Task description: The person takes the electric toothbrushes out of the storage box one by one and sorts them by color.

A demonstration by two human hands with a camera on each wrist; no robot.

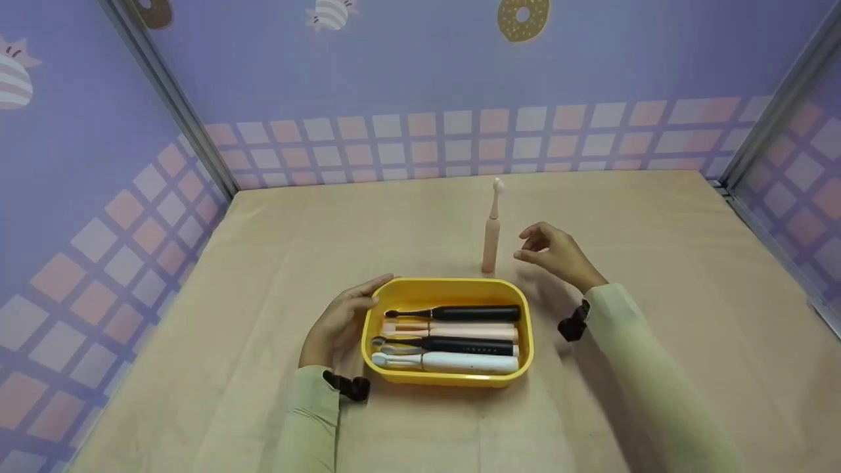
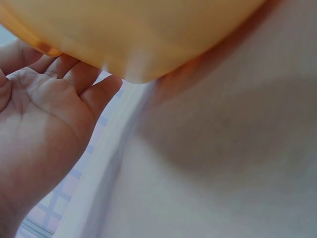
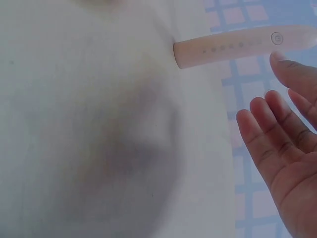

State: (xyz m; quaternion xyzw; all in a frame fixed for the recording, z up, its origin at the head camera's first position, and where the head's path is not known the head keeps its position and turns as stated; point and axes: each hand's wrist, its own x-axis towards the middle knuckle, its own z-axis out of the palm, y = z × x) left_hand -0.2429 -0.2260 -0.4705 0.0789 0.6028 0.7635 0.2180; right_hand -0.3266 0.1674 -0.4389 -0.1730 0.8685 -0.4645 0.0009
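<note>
A pink electric toothbrush (image 1: pixel 491 243) stands upright on the table, just behind the yellow bin (image 1: pixel 453 282). My right hand (image 1: pixel 552 251) is beside it on the right, its fingers loosely bent and holding nothing. In the right wrist view those fingers lie close to the toothbrush's handle (image 3: pixel 233 47), below its round power button. The left hand (image 1: pixel 345 318) grips the bin's left end, thumb near the rim and fingers along the outer wall (image 2: pixel 138 39). Inside the bin lie several electric toothbrushes, including black ones (image 1: pixel 476 313), a pink one (image 1: pixel 473 330) and a white one (image 1: pixel 470 362).
A beige cloth covers the table (image 1: pixel 197 394). Patterned purple walls (image 1: pixel 420 72) with pink and white checks enclose the back and both sides. Metal posts (image 1: pixel 174 98) mark the rear corners.
</note>
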